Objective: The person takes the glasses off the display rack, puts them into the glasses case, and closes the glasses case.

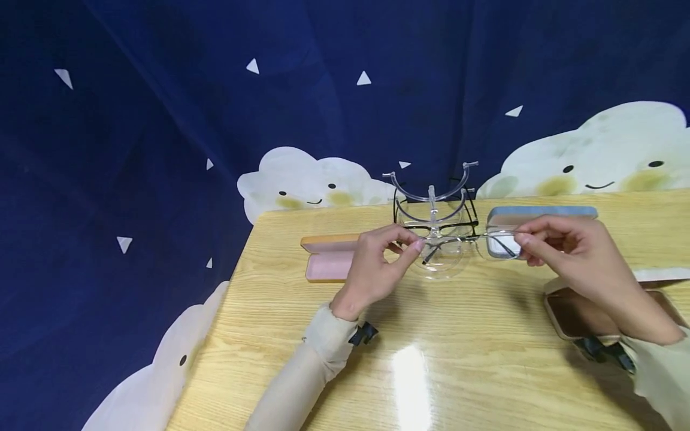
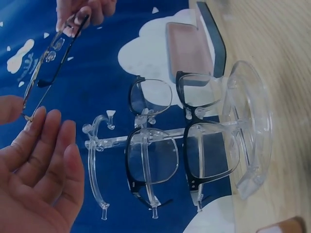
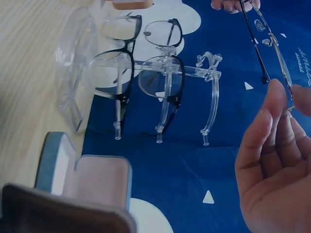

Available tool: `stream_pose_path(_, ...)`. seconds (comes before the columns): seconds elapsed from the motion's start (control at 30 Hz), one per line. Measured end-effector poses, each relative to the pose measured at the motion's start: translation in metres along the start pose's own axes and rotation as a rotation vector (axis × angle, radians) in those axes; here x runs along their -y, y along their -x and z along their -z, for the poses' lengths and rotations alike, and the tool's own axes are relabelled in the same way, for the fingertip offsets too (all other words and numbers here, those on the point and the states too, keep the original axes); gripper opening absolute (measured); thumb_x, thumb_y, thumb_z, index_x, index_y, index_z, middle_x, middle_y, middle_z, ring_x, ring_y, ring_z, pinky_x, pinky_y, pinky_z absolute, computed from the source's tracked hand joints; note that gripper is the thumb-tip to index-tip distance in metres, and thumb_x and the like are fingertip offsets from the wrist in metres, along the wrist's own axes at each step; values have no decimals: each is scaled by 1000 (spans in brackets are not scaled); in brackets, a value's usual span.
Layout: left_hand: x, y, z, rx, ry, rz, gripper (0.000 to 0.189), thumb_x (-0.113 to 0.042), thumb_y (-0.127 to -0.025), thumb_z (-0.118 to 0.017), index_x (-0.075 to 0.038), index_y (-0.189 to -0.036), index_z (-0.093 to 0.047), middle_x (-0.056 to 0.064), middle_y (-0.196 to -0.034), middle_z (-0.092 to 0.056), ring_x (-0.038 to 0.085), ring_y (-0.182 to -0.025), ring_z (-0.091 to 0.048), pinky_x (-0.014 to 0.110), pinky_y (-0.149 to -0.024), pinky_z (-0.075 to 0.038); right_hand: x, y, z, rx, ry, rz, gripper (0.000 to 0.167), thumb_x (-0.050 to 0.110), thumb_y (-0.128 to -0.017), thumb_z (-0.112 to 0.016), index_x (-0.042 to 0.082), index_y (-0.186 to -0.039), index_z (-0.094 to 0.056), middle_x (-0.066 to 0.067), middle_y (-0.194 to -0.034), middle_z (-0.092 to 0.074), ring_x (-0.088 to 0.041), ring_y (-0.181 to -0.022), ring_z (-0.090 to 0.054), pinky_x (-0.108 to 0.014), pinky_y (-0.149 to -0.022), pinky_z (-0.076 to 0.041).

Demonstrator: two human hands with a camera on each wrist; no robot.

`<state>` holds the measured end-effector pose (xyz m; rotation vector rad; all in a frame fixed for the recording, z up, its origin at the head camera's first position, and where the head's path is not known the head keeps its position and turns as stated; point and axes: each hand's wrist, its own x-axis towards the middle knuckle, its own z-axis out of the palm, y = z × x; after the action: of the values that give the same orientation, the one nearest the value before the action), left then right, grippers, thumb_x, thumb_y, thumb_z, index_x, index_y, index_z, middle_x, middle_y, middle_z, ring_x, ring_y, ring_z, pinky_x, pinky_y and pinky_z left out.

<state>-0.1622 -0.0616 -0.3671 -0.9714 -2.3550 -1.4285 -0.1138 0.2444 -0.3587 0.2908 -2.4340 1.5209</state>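
A pair of thin metal-rimmed glasses point(image 1: 474, 237) is held up between both hands, its temples folded behind the lenses. My left hand point(image 1: 380, 260) pinches one end of the frame between thumb and fingers. At the opposite end, my right hand point(image 1: 579, 248) pinches the frame the same way. Just behind the hands stands a clear plastic glasses stand point(image 2: 112, 142). Two dark-framed pairs rest on its lower tiers, one pair point(image 2: 128, 165) nearer the top and another pair point(image 2: 186, 155) nearer the round base. The held glasses are apart from the stand in both wrist views.
Left of the stand lies an opened orange glasses case point(image 1: 330, 266) with pink lining. A blue case point(image 1: 544, 211), also opened, sits behind my right hand. Under my right forearm is a brown case point(image 1: 579, 314). A dark blue curtain point(image 1: 323, 72) hangs behind the wooden table point(image 1: 463, 371).
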Motion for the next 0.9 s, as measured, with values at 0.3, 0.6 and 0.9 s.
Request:
stream_pose_path(0.3,-1,4,-12,134,-42,37,15,-17,-100,-67,-8,-96,-78,4,-98,-80,13,-90,-73,22,-79,-61,-18,17,5,35,-26,-39,14,-1,-99,-67,10,-101,-75,9,-76,-72,-8,-63,-67,-20,-58,-57)
stream_pose_path(0.6,-1,5,-19,295,-144,57,18,-25,-102,-66,-14,-97,-78,-3,-94,-79,2,-86,-66,16,-77,-55,-34,30,11,79,9,-60,15,0,-100,-66,12,-100,-74,7,-75,-73,-7,-64,-69,-19,-58,-58)
stream_pose_path(0.9,-2,9,-37,424,-238,35,19,-31,-103,-65,-19,-102,-79,-10,-94,-77,-8,-85,-62,6,-78,-51,-48,43,21,93,15,-54,14,-4,-99,-64,6,-101,-73,8,-75,-72,-6,-65,-68,-20,-56,-56)
